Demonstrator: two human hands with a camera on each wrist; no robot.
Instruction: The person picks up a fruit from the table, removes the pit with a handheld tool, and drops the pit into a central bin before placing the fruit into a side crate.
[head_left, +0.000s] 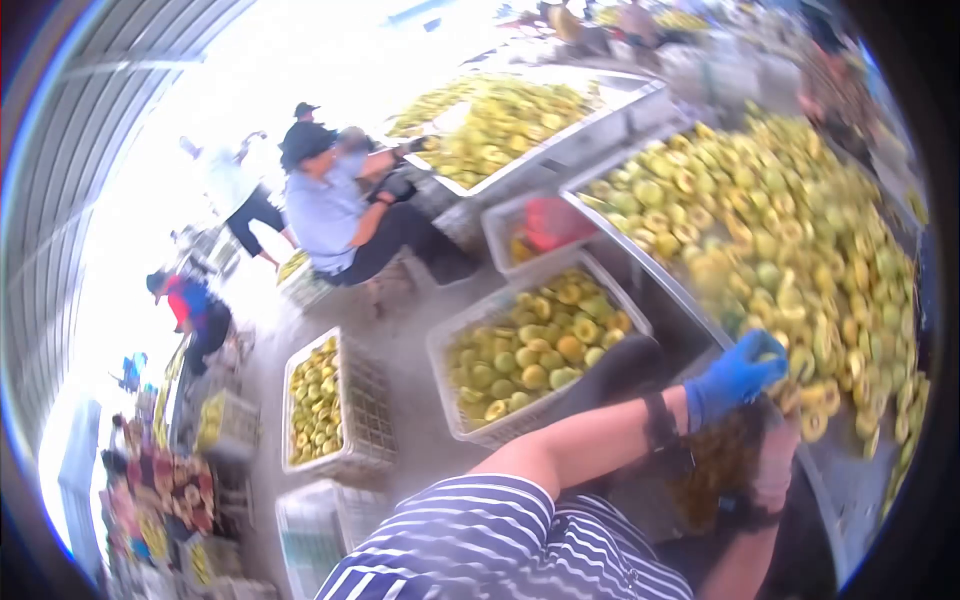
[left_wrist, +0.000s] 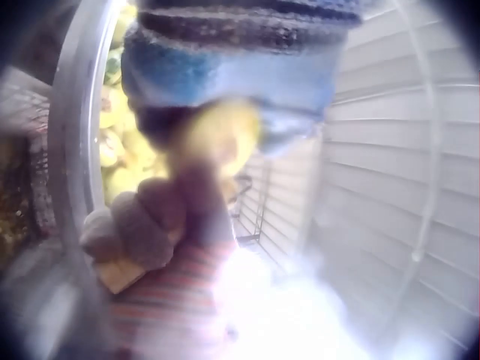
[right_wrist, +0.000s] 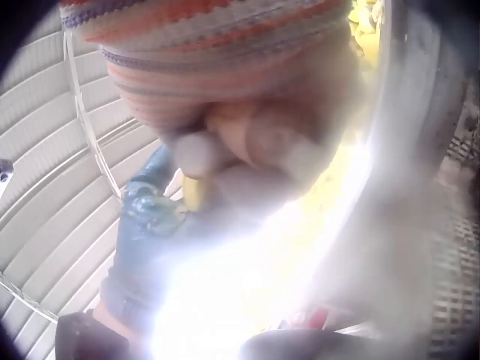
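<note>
in the head view, the left hand in blue rubber glove (head_left: 735, 380) reaches forward to the edge of the grey metal counter (head_left: 845, 482), heaped with yellow-green cut fruits (head_left: 770, 220); the right hand in pale, red-striped knitted glove (head_left: 775, 465) is close below.

in the left wrist view, the left grip grasps a blurred yellow fruit piece (left_wrist: 241, 129), between both hands.

in the right wrist view, the right fingers (right_wrist: 281, 146) curl inward; whether they hold something, i cannot tell.

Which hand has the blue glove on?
The left hand. It's blue-gloved, while the right hand is covered in reddish stripes instead.
</note>
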